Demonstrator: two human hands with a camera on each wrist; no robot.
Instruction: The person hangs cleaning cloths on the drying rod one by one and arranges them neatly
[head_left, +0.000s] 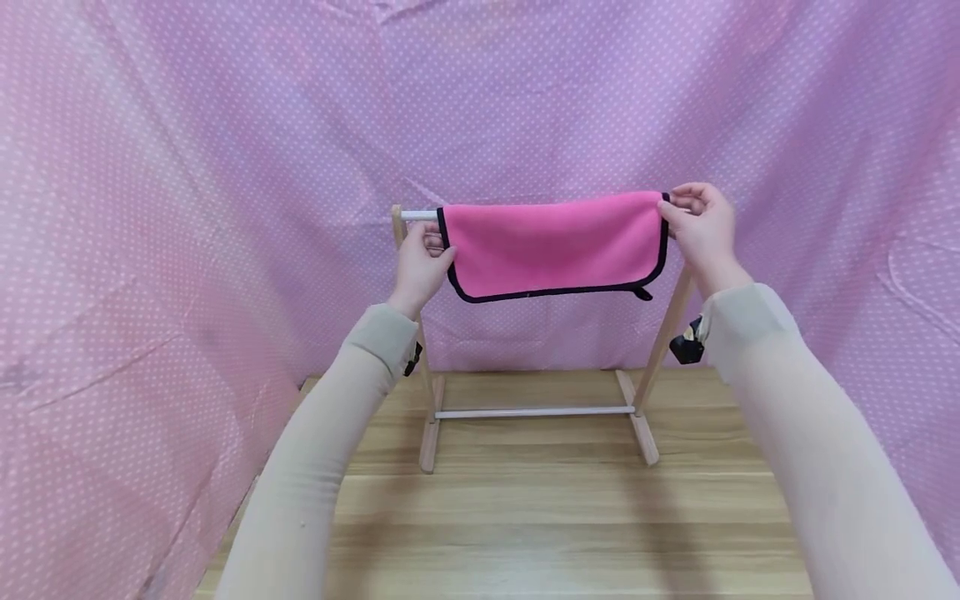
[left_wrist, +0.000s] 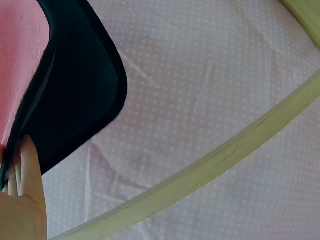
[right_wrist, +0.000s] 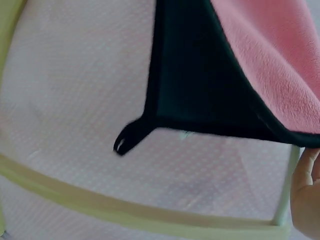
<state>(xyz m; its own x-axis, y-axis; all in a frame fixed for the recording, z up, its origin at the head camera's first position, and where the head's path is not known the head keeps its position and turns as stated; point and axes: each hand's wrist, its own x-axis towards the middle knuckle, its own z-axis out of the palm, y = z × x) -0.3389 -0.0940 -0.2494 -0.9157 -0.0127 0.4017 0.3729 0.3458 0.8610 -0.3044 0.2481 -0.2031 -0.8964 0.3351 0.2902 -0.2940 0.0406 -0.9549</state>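
Head view: left hand (head_left: 422,268) and right hand (head_left: 701,225) each pinch an end of the pink cloth (head_left: 553,243) draped over the wooden rack (head_left: 429,417) on the desk (head_left: 540,525).

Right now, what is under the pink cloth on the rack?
The pink cloth hangs over the rack's white top rod, gripped at each end by the left hand and right hand. Only the rod's left end shows; the rest is covered. The cloth's underside looks black.
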